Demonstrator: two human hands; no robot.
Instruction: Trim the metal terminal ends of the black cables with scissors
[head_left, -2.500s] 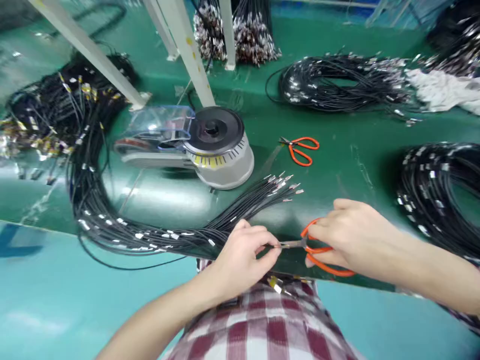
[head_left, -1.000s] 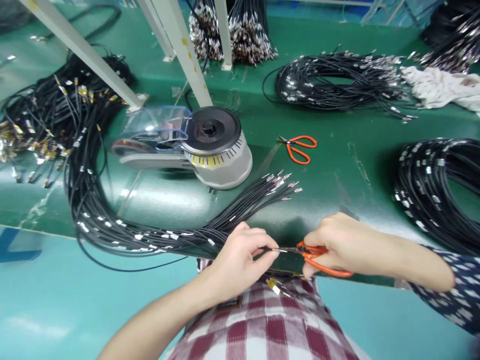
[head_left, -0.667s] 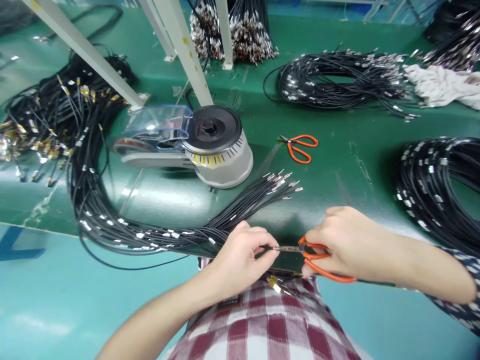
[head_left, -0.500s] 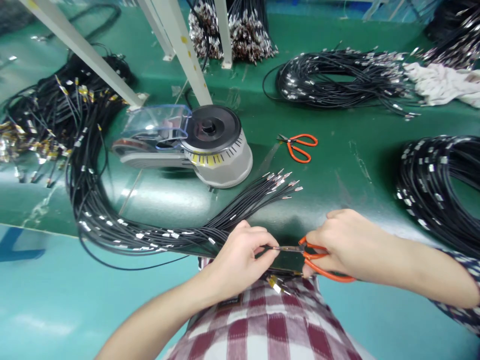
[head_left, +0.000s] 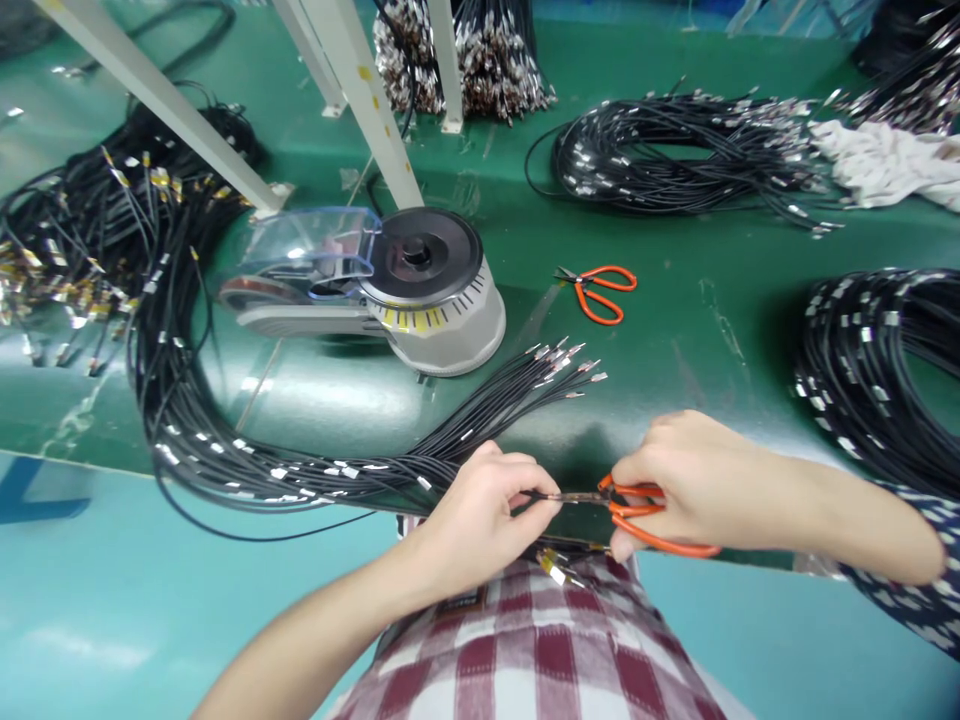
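My left hand (head_left: pixel 495 502) pinches the end of a thin black cable at the table's front edge. Red-handled scissors (head_left: pixel 637 512) are in my right hand (head_left: pixel 679 480), the fingers wrapped about the handles. Their blades point left and meet the cable end at my left fingertips; whether they are closed on it is too small to tell. A bundle of black cables (head_left: pixel 300 472) with white labels runs from the left to just behind my left hand, its metal tips fanned out on the green table. Several yellow-taped cable ends (head_left: pixel 556 568) hang against the checked apron.
A grey tape dispenser (head_left: pixel 442 320) stands behind the bundle. Another pair of red-handled scissors (head_left: pixel 600 290) lies right of it. Coiled cables (head_left: pixel 862 370) rest at the right, more coils (head_left: pixel 675 160) farther back beside a white cloth (head_left: pixel 892 165). White posts (head_left: pixel 375 110) rise at the back left.
My right forearm and elbow have shifted slightly upward and left, and the scissors' handles have turned a little. My left hand stays nearly still at the cable end.
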